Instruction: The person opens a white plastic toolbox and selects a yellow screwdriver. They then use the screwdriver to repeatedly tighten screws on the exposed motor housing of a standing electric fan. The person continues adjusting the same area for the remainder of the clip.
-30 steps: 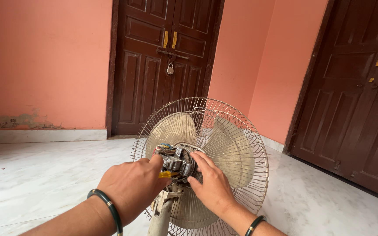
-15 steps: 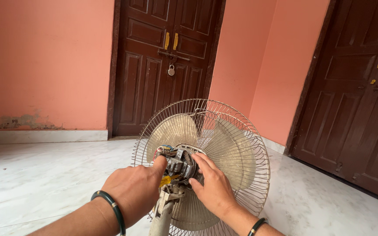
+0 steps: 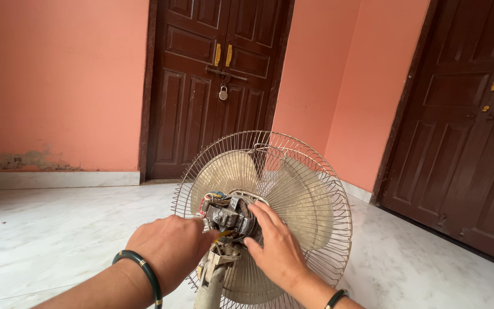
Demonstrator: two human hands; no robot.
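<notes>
door [image 3: 212, 86] was dark brown, shut | padlock [image 3: 223, 94] hung on it | second door [image 3: 464, 131] stood right | floor [image 3: 58, 229] was white marble
</notes>
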